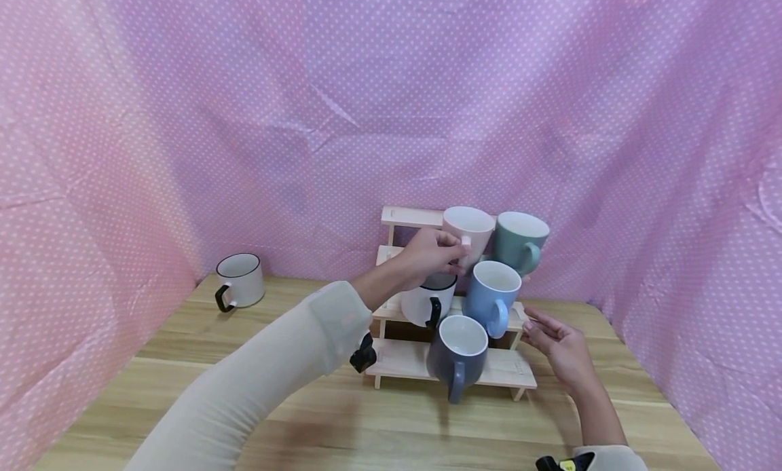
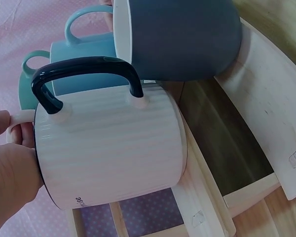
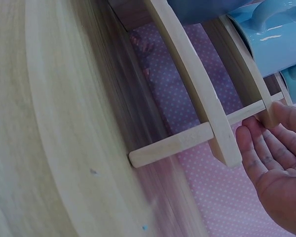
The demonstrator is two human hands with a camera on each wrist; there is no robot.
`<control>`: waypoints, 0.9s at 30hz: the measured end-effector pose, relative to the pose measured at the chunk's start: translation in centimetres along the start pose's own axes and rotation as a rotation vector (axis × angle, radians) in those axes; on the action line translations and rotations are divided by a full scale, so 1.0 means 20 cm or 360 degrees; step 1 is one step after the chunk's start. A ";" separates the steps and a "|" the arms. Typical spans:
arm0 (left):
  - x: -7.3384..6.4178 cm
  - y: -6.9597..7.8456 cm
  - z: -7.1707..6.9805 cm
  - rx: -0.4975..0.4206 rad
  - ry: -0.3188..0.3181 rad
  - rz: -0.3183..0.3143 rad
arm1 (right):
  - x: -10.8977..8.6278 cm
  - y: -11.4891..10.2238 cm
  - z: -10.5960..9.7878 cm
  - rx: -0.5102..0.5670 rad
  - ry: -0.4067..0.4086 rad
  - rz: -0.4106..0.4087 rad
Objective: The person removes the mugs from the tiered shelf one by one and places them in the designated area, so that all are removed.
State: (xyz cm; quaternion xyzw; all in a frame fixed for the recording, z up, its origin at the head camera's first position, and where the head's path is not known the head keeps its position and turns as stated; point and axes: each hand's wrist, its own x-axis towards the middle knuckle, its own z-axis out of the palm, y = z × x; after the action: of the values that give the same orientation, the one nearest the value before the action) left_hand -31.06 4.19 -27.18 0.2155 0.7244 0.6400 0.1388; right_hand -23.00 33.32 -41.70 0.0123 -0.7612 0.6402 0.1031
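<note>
My left hand [image 1: 432, 255] pinches the handle of a pale pink mug [image 1: 479, 242] by the top of a tiered wooden stand [image 1: 397, 355]. In the left wrist view, a white mug with a black handle [image 2: 108, 148] hides most of the pink one. With thumb and fingers, my right hand [image 1: 563, 352] grips the right end of the stand's middle shelf [image 3: 269, 116]. Beside the pink mug is a green mug [image 1: 516, 243]. A light blue mug [image 1: 491, 298] stands on the middle tier next to the white mug, and a dark grey mug [image 1: 458, 359] on the lowest.
Another white mug with a black rim and handle [image 1: 244, 281] stands at the far left of the wooden table [image 1: 342, 417]. Behind and at both sides hangs a pink dotted cloth [image 1: 305, 118].
</note>
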 end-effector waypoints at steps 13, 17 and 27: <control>-0.02 0.00 -0.01 0.0131 -0.0019 0.0047 | -0.01 0.01 0.01 -0.0012 0.0004 0.0024; -0.02 0.00 0.00 0.0167 0.0000 0.0080 | 0.00 0.01 0.01 0.0002 0.0008 0.0016; -0.03 0.01 -0.02 0.0148 0.0044 0.0114 | 0.00 0.01 0.00 -0.0015 0.0021 0.0012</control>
State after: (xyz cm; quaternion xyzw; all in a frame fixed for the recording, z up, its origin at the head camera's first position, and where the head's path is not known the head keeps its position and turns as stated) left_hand -30.63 3.60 -26.95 0.2387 0.7470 0.6130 0.0957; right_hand -23.05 33.28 -41.87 0.0047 -0.7635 0.6371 0.1059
